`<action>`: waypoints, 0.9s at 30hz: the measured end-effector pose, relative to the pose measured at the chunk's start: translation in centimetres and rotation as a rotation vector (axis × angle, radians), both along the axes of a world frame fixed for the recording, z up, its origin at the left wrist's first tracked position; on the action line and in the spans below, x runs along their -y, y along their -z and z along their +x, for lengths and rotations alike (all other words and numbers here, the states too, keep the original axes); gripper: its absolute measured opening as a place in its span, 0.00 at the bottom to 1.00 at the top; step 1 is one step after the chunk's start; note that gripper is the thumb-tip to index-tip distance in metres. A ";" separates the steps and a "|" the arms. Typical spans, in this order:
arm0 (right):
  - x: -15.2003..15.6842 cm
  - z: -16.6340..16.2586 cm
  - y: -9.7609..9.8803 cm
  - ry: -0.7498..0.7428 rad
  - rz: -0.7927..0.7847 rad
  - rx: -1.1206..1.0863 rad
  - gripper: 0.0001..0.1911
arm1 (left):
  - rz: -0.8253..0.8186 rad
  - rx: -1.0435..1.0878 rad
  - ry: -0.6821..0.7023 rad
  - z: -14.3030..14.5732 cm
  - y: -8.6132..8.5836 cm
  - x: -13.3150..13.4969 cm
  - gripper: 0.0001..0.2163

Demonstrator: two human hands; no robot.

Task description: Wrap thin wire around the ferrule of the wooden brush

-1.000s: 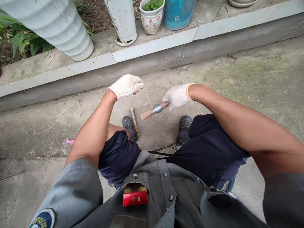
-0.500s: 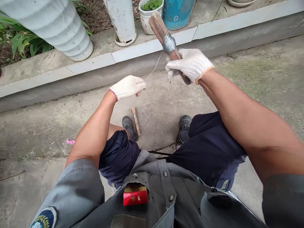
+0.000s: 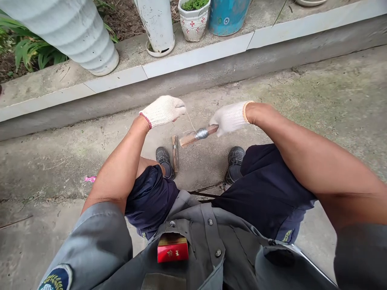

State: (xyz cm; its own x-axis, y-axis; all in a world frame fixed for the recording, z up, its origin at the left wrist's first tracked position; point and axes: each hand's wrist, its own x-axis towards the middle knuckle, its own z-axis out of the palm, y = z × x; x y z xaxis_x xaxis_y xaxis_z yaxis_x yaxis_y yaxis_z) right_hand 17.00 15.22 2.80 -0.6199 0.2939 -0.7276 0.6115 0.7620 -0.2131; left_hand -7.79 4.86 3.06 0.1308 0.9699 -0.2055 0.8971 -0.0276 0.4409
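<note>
My right hand (image 3: 231,118), in a white knit glove, is closed round one end of a wooden stick (image 3: 188,139). A silvery coil of thin line (image 3: 201,133) is wound about the stick's middle. From the coil a pale strand (image 3: 190,121) runs up to my left hand (image 3: 163,110), also gloved, whose fingers pinch it. A second, smaller wooden stick (image 3: 175,155), with some line tied near its top, is below my left hand, beside my left shoe (image 3: 165,161). A faint loose strand hangs between that hand and this stick.
A low concrete ledge with white edge tiles (image 3: 196,56) crosses in front. On it stand a ribbed white pot (image 3: 87,40), a tall white pot (image 3: 157,28), a small patterned planter (image 3: 194,24) and a blue bucket (image 3: 228,18). A pink object (image 3: 90,179) lies at left.
My right hand has swung down with the wound stick, from above the ledge's edge to in front of my knees. The stick now points left. My left hand has barely moved.
</note>
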 end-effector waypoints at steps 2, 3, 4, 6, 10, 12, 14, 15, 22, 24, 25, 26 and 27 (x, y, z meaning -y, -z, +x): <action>0.1 0.6 -0.7 -0.030 -0.176 -0.075 0.13 | -0.017 0.024 0.027 -0.1 0.4 -0.2 0.16; -0.1 0.9 -1.1 -0.034 -0.223 -0.124 0.15 | -0.023 0.043 0.053 -0.2 0.6 -0.3 0.15; -0.4 1.1 -1.6 -0.015 -0.230 -0.182 0.17 | -0.028 0.071 0.074 -0.3 0.7 -0.3 0.13; -1.1 1.3 -2.4 0.107 -0.179 -0.312 0.21 | -0.035 0.140 0.082 -0.2 0.7 -0.4 0.11; -2.4 1.0 -2.4 0.553 -0.136 -0.541 0.25 | -0.033 0.197 -0.009 0.5 0.0 -0.2 0.17; -3.1 0.8 -1.8 0.715 -0.189 -0.675 0.26 | -0.029 0.160 -0.012 0.9 -0.4 -0.2 0.18; -3.9 0.9 -1.3 0.838 -0.214 -0.771 0.23 | -0.026 0.116 -0.005 1.1 -0.5 -0.3 0.18; -4.4 1.0 -1.2 0.877 -0.170 -0.773 0.21 | -0.027 0.097 -0.003 1.1 -0.5 -0.3 0.18; -6.0 1.4 -1.9 0.571 0.501 -0.260 0.16 | -0.028 0.078 0.026 0.9 -0.4 -0.1 0.17; -5.2 0.9 -1.5 0.524 0.449 -0.157 0.13 | -0.007 0.072 0.037 1.0 -0.5 0.0 0.17; -4.6 0.7 -1.2 0.474 0.419 -0.097 0.11 | 0.006 0.064 0.035 1.0 -0.5 0.0 0.17; -3.9 0.5 -0.9 0.408 0.377 -0.042 0.08 | 0.019 0.053 0.031 0.9 -0.6 0.0 0.16; -3.2 0.4 -0.5 0.333 0.330 0.004 0.07 | 0.027 0.041 0.027 0.9 -0.6 0.0 0.16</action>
State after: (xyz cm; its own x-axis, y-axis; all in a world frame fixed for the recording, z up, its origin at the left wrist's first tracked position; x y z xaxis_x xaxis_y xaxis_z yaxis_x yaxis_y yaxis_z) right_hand 17.35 18.38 3.32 -0.4502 0.6923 -0.5640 0.8345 0.5510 0.0102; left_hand -6.87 4.89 3.65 0.1648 0.9711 -0.1728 0.8772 -0.0642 0.4757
